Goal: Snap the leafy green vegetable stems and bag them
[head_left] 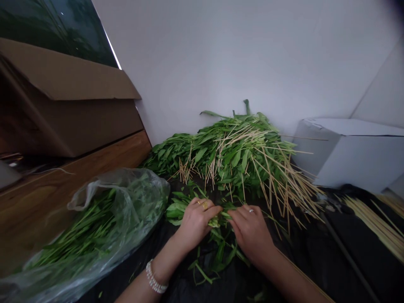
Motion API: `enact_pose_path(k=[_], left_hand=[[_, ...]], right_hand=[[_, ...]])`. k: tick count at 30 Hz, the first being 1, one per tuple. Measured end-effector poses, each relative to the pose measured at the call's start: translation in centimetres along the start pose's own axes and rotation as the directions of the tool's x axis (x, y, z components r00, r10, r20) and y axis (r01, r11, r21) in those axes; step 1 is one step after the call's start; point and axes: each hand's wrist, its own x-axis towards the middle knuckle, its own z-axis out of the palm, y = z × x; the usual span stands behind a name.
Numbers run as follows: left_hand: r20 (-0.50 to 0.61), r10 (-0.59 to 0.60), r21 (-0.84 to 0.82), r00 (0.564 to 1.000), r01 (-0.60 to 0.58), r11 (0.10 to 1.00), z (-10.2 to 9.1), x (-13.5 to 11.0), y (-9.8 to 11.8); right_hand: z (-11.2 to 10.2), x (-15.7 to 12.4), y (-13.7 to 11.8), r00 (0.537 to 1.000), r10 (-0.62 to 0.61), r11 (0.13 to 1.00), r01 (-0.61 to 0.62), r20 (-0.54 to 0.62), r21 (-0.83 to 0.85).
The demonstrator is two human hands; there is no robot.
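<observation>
My left hand (196, 219), with a gold ring and a beaded bracelet, is closed around a small bunch of leafy green stems (177, 210). Its leaves stick out to the left of the fingers. My right hand (252, 229), wearing a silver ring, pinches the stem end of the same greens close to the left hand. Fingertips of both hands partly hide the stems between them. Loose leaves and stem pieces (217, 252) lie on the black sheet beneath. Just beyond my hands rises a big pile of skewered greens (233, 151), with thin wooden sticks (284, 185) jutting toward the right.
At left, a clear plastic bag (142, 198) holds more long greens (85, 231). A cardboard box (78, 109) rests on a wooden surface (126, 151) behind it. To the right are a white box (356, 155) and a bundle of bare sticks (375, 223). A pale wall (221, 54) closes the back.
</observation>
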Motion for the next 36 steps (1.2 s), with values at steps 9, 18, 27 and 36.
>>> enact_pose_path(k=[9,18,27,36], left_hand=[[-0.008,-0.082,0.107,0.997,0.083,0.991,-0.2,-0.1,-0.9],[0.041,-0.036,0.090,0.999,0.032,0.995,-0.2,0.0,0.1],[0.143,0.046,0.109,0.989,-0.062,0.992,-0.1,0.0,0.0],[0.113,-0.022,0.058,0.993,0.015,0.998,-0.1,0.1,0.5]], right_hand=[[-1.1,0.3,1.5,0.983,0.164,0.977,-0.173,-0.081,-0.121],[0.2,0.1,-0.1,0.999,-0.026,0.998,0.027,0.019,-0.057],[0.2,0.0,-0.1,1.000,-0.017,0.999,0.018,0.022,-0.047],[0.5,-0.1,-0.2,1.000,-0.011,0.996,0.011,0.001,0.091]])
